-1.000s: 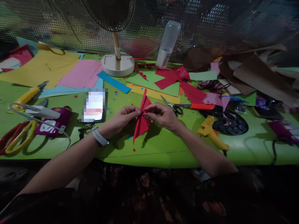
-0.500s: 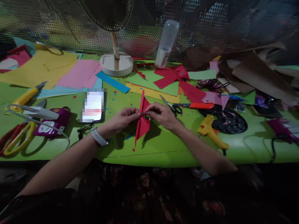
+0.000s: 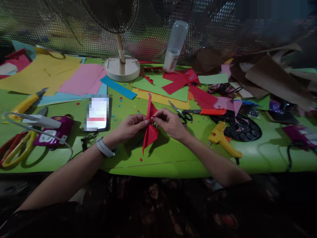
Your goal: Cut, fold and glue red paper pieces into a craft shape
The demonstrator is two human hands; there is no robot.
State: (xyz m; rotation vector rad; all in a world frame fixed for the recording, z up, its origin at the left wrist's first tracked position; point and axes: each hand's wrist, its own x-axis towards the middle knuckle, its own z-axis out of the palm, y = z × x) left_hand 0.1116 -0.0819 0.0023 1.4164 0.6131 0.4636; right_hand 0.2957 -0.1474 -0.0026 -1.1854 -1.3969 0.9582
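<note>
A folded piece of red paper is held up over the green table, its long edge running up and down. My left hand pinches it from the left, near the middle, with thumb and fingers closed. From the right, my right hand pinches the same paper close to the left fingertips; the exact spot between the fingers is hidden. Black-handled scissors lie just beyond my right hand. A cutter with an orange handle rests to their right.
A phone lies left of my hands. To the right are a yellow glue gun and a black palette. Behind stand a fan and an upturned bottle. Yellow pliers and coloured sheets lie leftward.
Both hands keep their pinch on the red paper, with hardly any movement. The whole view has shifted slightly.
</note>
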